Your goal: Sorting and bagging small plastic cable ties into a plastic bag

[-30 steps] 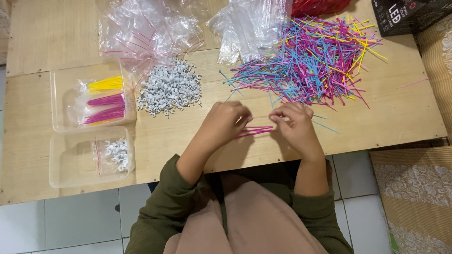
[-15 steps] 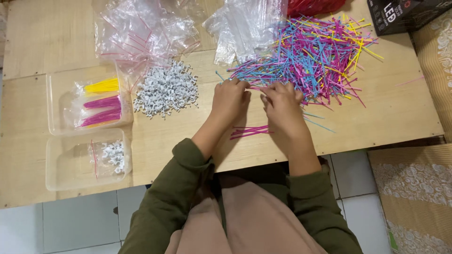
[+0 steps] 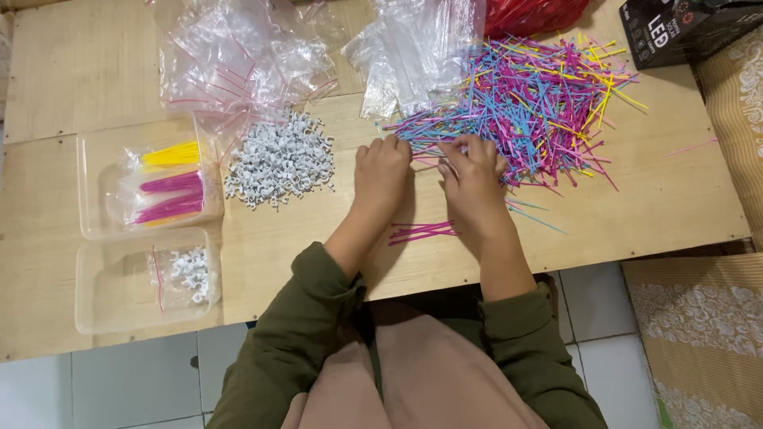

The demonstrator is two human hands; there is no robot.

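A large heap of pink, blue and yellow cable ties (image 3: pixel 532 103) covers the far right of the wooden table (image 3: pixel 636 214). My left hand (image 3: pixel 381 171) and my right hand (image 3: pixel 473 176) rest side by side at the heap's near left edge, fingers curled down into the ties. Whether either hand grips a tie is hidden by the fingers. A small bunch of pink ties (image 3: pixel 421 231) lies loose on the table just below and between my wrists.
A pile of white cable clips (image 3: pixel 278 159) sits left of my hands. Clear plastic bags (image 3: pixel 238 56) lie at the back. Two clear trays stand at the left, one (image 3: pixel 95 214) with bagged yellow and pink ties, one (image 3: pixel 103 306) with clips. A black box (image 3: pixel 683 28) stands far right.
Both hands left the pink bunch on the table and reached forward to the heap's near edge. The view shifted slightly.
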